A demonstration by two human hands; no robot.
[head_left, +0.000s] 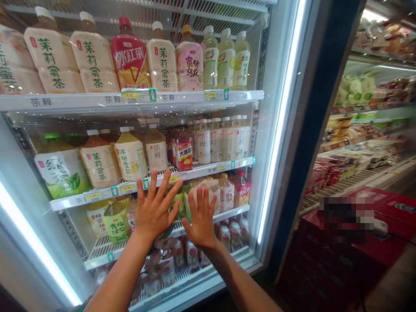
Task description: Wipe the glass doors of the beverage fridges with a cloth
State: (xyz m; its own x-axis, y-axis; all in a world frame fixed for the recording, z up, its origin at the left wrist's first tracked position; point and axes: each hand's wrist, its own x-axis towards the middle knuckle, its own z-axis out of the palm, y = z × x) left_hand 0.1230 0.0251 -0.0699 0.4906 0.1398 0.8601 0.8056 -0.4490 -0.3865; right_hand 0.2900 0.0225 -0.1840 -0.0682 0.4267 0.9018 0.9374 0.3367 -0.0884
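Both your hands, left and right, are empty with fingers spread, in front of the cooler's lower shelves, and the small red-labelled bottle stands near the middle shelf's front edge.

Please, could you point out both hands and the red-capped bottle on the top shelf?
Left hand (151,216): head view, back of the hand.
Right hand (202,227): head view, back of the hand.
Red-capped bottle (130,60): head view, front label.
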